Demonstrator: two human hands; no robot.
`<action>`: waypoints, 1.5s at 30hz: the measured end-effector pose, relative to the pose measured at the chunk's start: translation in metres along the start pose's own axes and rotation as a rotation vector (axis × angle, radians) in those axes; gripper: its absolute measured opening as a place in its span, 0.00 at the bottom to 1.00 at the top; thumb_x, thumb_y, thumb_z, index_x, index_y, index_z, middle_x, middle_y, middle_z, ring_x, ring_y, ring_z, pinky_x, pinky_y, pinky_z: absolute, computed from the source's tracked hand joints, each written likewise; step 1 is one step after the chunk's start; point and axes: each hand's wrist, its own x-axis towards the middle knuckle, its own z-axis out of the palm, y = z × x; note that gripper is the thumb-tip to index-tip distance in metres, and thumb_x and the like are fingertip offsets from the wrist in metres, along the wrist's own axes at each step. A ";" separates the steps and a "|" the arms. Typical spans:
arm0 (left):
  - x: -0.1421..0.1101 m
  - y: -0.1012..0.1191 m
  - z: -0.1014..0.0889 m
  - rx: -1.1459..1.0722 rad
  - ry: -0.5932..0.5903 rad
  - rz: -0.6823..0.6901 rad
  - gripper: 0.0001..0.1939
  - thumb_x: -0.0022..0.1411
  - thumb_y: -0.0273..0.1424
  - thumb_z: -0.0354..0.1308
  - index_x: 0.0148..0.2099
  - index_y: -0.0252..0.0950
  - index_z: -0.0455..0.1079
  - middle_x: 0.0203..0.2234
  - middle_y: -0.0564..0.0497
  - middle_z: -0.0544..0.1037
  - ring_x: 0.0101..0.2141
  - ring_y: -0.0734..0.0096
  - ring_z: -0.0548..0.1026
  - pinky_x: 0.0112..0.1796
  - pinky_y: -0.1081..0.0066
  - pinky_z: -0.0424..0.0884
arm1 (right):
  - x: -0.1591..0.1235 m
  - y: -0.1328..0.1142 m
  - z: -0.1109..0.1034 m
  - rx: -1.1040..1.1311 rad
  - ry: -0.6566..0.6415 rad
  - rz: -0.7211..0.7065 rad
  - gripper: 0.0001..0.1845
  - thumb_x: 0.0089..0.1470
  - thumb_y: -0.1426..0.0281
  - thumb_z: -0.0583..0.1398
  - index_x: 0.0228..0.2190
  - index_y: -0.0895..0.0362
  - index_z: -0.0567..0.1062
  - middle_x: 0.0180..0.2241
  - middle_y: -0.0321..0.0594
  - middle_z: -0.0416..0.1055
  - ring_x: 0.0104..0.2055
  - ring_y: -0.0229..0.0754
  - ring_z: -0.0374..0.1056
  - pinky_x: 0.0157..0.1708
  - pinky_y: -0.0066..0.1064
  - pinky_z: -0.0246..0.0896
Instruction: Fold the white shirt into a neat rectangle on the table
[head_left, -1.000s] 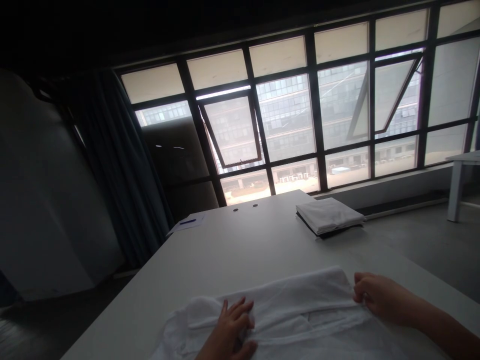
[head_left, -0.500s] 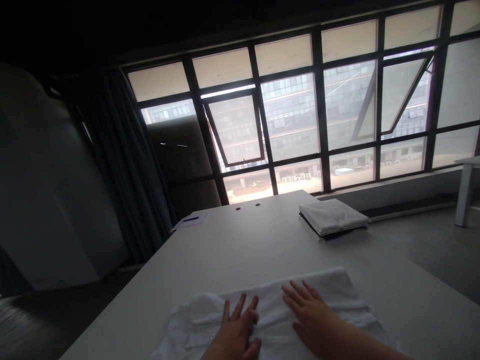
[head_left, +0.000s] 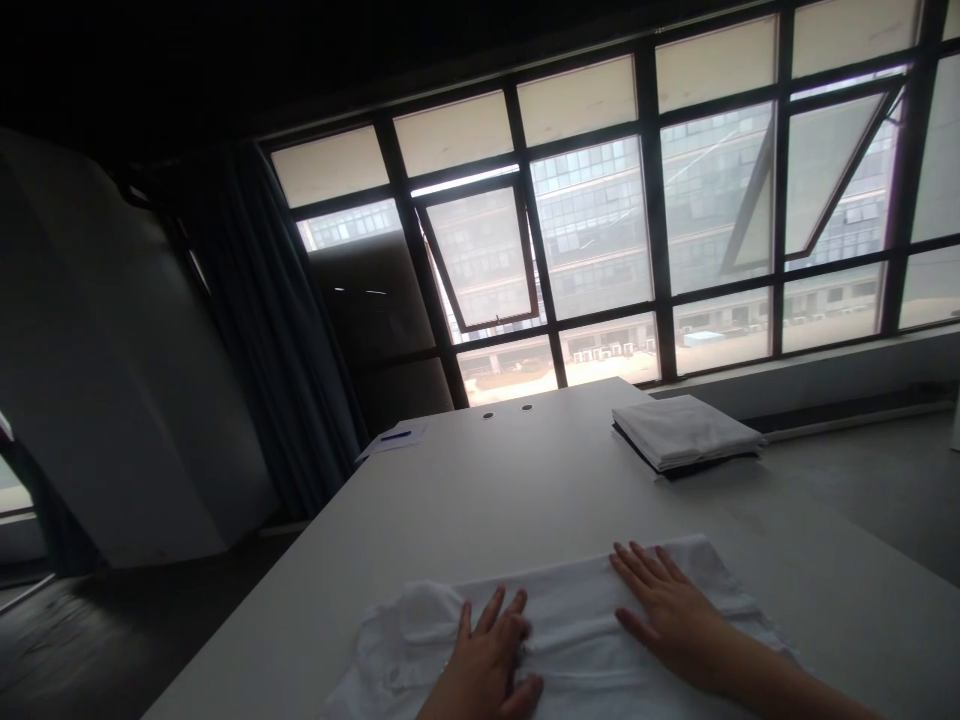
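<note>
A white cloth garment (head_left: 570, 600), folded over on itself, lies at the near edge of the pale grey table (head_left: 465, 500). My left hand (head_left: 487, 660) rests flat on its lower middle, fingers spread. My right hand (head_left: 667, 620) presses on its right part, fingers also spread and pointing left. Neither hand grips the fabric. The lower part of the garment runs out of view below the frame. Farther off on the table, a neat stack of folded white cloth (head_left: 684, 432) sits on a dark flat item (head_left: 660, 462).
A sheet of paper with a blue pen (head_left: 394, 438) lies at the table's far left corner, near several round holes (head_left: 507, 410). A dark curtain (head_left: 277, 330) hangs to the left. Tall windows (head_left: 592, 230) stand behind the table, and grey floor (head_left: 870, 480) shows on the right.
My right hand has let go of the fabric edge at the right and now lies flat on the cloth. The garment looks flatter, and the view has turned slightly.
</note>
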 end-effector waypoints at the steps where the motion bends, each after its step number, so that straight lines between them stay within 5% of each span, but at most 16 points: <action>1: -0.001 -0.007 -0.001 -0.003 0.071 -0.010 0.23 0.66 0.46 0.56 0.59 0.44 0.65 0.69 0.47 0.56 0.68 0.45 0.53 0.64 0.35 0.50 | -0.005 0.010 -0.002 -0.030 0.013 0.032 0.40 0.66 0.43 0.45 0.70 0.50 0.48 0.70 0.39 0.39 0.73 0.59 0.37 0.70 0.61 0.30; 4: -0.008 -0.049 -0.004 0.018 0.347 -0.154 0.20 0.73 0.44 0.44 0.58 0.44 0.70 0.61 0.45 0.70 0.61 0.54 0.67 0.60 0.49 0.65 | -0.017 0.032 -0.006 -0.088 0.052 0.097 0.40 0.65 0.42 0.45 0.69 0.47 0.50 0.70 0.36 0.41 0.72 0.58 0.39 0.69 0.61 0.34; 7: -0.018 -0.109 -0.008 0.063 0.537 -0.298 0.21 0.67 0.33 0.46 0.57 0.40 0.72 0.57 0.45 0.74 0.60 0.55 0.69 0.61 0.50 0.63 | -0.022 0.039 -0.009 -0.109 0.054 0.121 0.39 0.65 0.41 0.45 0.69 0.46 0.52 0.70 0.36 0.42 0.72 0.58 0.40 0.69 0.61 0.37; 12: -0.031 -0.177 -0.011 -0.189 0.572 -0.435 0.28 0.59 0.28 0.46 0.61 0.32 0.68 0.55 0.44 0.76 0.55 0.65 0.74 0.57 0.69 0.67 | -0.019 0.034 -0.011 -0.123 0.029 0.141 0.41 0.64 0.40 0.44 0.69 0.48 0.52 0.70 0.36 0.40 0.72 0.58 0.39 0.70 0.60 0.35; 14: -0.031 -0.181 -0.012 -0.233 0.538 -0.507 0.27 0.61 0.29 0.42 0.59 0.32 0.70 0.54 0.46 0.77 0.54 0.68 0.74 0.56 0.71 0.68 | -0.019 0.034 -0.012 -0.118 0.041 0.134 0.40 0.65 0.40 0.44 0.69 0.48 0.52 0.70 0.37 0.41 0.72 0.58 0.39 0.70 0.60 0.36; 20: -0.028 -0.166 -0.017 -0.053 0.482 -0.617 0.24 0.65 0.46 0.46 0.53 0.43 0.75 0.50 0.48 0.78 0.54 0.55 0.72 0.55 0.54 0.64 | -0.020 0.036 -0.012 -0.113 0.019 0.149 0.41 0.64 0.39 0.44 0.69 0.48 0.51 0.70 0.36 0.40 0.72 0.57 0.39 0.70 0.60 0.35; 29: -0.033 -0.164 -0.020 0.032 0.406 -0.714 0.20 0.67 0.38 0.46 0.55 0.49 0.73 0.54 0.51 0.76 0.56 0.59 0.69 0.55 0.54 0.58 | -0.020 0.030 -0.020 -0.109 -0.020 0.168 0.42 0.64 0.38 0.42 0.69 0.48 0.50 0.70 0.35 0.39 0.73 0.56 0.38 0.70 0.59 0.34; 34: -0.027 -0.159 -0.019 0.072 0.411 -0.735 0.18 0.64 0.31 0.45 0.48 0.45 0.75 0.50 0.49 0.77 0.53 0.55 0.71 0.52 0.53 0.60 | -0.020 0.029 -0.020 -0.101 -0.009 0.172 0.42 0.63 0.38 0.43 0.69 0.48 0.51 0.70 0.35 0.39 0.73 0.56 0.37 0.70 0.58 0.33; 45: -0.031 -0.155 -0.025 0.020 0.433 -0.697 0.14 0.66 0.33 0.47 0.47 0.45 0.74 0.48 0.53 0.79 0.53 0.64 0.72 0.49 0.64 0.61 | -0.020 0.030 -0.018 -0.091 0.011 0.169 0.42 0.63 0.38 0.44 0.69 0.48 0.52 0.70 0.35 0.40 0.73 0.56 0.38 0.70 0.58 0.33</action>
